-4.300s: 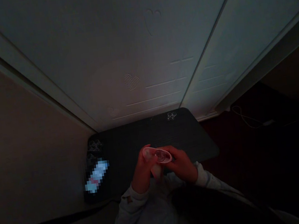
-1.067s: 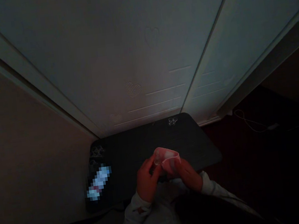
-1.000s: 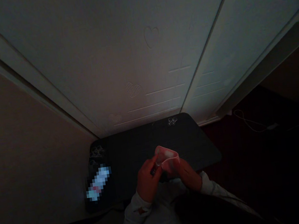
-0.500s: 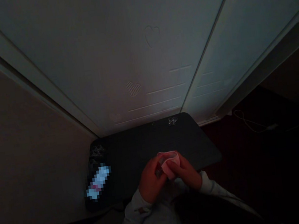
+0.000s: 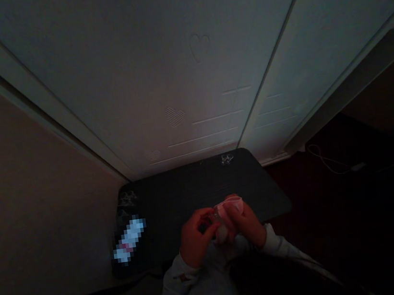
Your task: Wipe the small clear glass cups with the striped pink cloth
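"What's being held?"
"A pink pouch (image 5: 225, 217), over the table's (image 5: 176, 208) near edge: the right hand (image 5: 249, 223) grips it, the left hand (image 5: 194, 237) curls at its side."
"And on the table?"
"Clear trinkets (image 5: 226, 159) by the far right corner, clear pieces (image 5: 128, 198) by the far left, a bright pixelated thing (image 5: 129, 241) along the left edge."

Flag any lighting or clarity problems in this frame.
Head view: dim overall, floor at right sinking toward black; head view: patch at the left end of the table bright but pixelated, unreadable; head view: left hand and right hand underlit, fine detail of the pink item lost.
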The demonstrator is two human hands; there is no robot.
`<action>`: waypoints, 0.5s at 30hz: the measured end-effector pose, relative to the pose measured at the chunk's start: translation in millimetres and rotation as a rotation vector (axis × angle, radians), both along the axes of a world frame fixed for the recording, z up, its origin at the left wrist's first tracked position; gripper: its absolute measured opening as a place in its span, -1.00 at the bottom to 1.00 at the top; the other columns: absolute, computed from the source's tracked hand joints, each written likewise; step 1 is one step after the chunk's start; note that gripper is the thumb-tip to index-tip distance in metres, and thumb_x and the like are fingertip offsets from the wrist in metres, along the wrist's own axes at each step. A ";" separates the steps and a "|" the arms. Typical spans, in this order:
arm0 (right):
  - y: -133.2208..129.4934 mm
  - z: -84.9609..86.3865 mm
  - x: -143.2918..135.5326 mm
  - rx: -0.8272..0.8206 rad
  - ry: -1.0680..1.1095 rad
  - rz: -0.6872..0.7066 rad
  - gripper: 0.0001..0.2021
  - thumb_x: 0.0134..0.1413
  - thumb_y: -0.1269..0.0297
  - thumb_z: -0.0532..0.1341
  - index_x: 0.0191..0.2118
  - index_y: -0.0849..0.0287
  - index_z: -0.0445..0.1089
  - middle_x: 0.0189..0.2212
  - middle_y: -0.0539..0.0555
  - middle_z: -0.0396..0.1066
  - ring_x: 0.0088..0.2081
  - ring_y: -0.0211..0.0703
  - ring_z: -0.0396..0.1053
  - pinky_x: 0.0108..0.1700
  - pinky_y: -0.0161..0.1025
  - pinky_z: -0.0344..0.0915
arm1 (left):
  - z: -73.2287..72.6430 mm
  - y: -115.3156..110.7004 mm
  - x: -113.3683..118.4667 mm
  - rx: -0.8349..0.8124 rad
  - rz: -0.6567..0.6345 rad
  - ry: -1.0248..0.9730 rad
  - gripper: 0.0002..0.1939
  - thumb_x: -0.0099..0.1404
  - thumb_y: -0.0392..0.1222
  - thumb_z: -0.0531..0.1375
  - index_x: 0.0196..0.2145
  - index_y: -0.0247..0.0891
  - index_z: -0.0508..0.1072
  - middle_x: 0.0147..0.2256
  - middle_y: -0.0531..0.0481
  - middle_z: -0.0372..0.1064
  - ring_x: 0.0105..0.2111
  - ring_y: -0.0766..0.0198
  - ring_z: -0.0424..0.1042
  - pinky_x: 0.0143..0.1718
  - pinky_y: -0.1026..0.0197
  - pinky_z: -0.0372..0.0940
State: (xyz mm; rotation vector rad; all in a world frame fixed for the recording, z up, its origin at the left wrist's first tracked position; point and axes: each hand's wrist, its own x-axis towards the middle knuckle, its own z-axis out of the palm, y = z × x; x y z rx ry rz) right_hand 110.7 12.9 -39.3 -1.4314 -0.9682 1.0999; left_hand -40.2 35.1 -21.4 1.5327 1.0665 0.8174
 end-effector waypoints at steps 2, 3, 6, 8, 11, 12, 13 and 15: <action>0.6 3.4 -1.4 -0.021 -0.029 0.019 -0.74 -0.07 0.07 0.11 -0.36 0.18 0.18 -0.55 -0.02 0.30 -0.50 -0.23 0.27 -0.44 -0.29 0.25 | 0.9 -0.3 -0.5 0.007 0.014 0.019 -0.70 0.02 -0.25 0.20 -0.22 -0.24 0.36 -0.33 -0.01 0.40 -0.37 0.30 0.38 -0.29 0.22 0.31; 1.0 5.0 -2.1 -0.028 -0.044 0.027 -0.74 -0.08 0.08 0.12 -0.36 0.18 0.18 -0.53 -0.01 0.32 -0.50 -0.23 0.28 -0.43 -0.28 0.25 | 1.5 -0.5 -0.5 0.017 0.018 0.031 -0.69 0.01 -0.25 0.21 -0.22 -0.24 0.36 -0.34 -0.01 0.40 -0.38 0.30 0.39 -0.30 0.22 0.31; 1.8 8.1 -3.9 -0.011 -0.077 0.052 -0.74 -0.10 0.12 0.16 -0.35 0.20 0.19 -0.45 0.05 0.37 -0.46 -0.20 0.31 -0.41 -0.27 0.26 | 3.7 -0.9 -0.2 0.073 0.027 0.080 -0.70 0.00 -0.23 0.22 -0.24 -0.24 0.38 -0.35 0.00 0.41 -0.39 0.29 0.39 -0.29 0.21 0.31; 2.0 8.7 -4.4 -0.002 -0.100 0.072 -0.74 -0.10 0.13 0.16 -0.33 0.20 0.20 -0.42 0.07 0.38 -0.44 -0.19 0.32 -0.40 -0.27 0.26 | 5.3 -1.3 0.3 0.122 0.034 0.109 -0.70 -0.01 -0.20 0.23 -0.26 -0.24 0.39 -0.36 0.01 0.42 -0.40 0.30 0.40 -0.29 0.21 0.31; 1.9 8.5 -4.1 -0.013 -0.189 0.074 -0.75 -0.08 0.12 0.14 -0.33 0.20 0.21 -0.46 0.04 0.36 -0.45 -0.20 0.31 -0.41 -0.29 0.24 | 7.2 -1.8 0.9 0.177 0.040 0.149 -0.71 -0.01 -0.16 0.24 -0.27 -0.23 0.39 -0.37 0.03 0.43 -0.41 0.30 0.40 -0.30 0.22 0.31; 1.8 8.5 -3.8 -0.018 -0.221 0.068 -0.75 -0.07 0.12 0.13 -0.34 0.20 0.21 -0.49 0.02 0.35 -0.47 -0.21 0.30 -0.43 -0.30 0.23 | 7.6 -1.9 1.0 0.190 0.035 0.162 -0.71 0.00 -0.16 0.23 -0.26 -0.21 0.39 -0.37 0.03 0.43 -0.41 0.31 0.40 -0.29 0.22 0.31; 1.8 8.4 -3.4 -0.020 -0.246 0.064 -0.76 -0.06 0.12 0.12 -0.35 0.20 0.22 -0.52 0.01 0.33 -0.48 -0.22 0.28 -0.44 -0.30 0.21 | 7.8 -2.0 1.1 0.201 0.032 0.173 -0.71 0.01 -0.17 0.23 -0.25 -0.21 0.39 -0.36 0.04 0.43 -0.40 0.31 0.40 -0.29 0.22 0.30; 1.9 8.4 -2.8 -0.019 -0.260 0.057 -0.77 -0.03 0.12 0.09 -0.38 0.20 0.21 -0.57 -0.02 0.28 -0.52 -0.25 0.25 -0.47 -0.32 0.18 | 8.0 -2.1 1.1 0.213 0.018 0.187 -0.71 0.02 -0.16 0.22 -0.23 -0.20 0.39 -0.35 0.04 0.43 -0.40 0.31 0.40 -0.29 0.22 0.30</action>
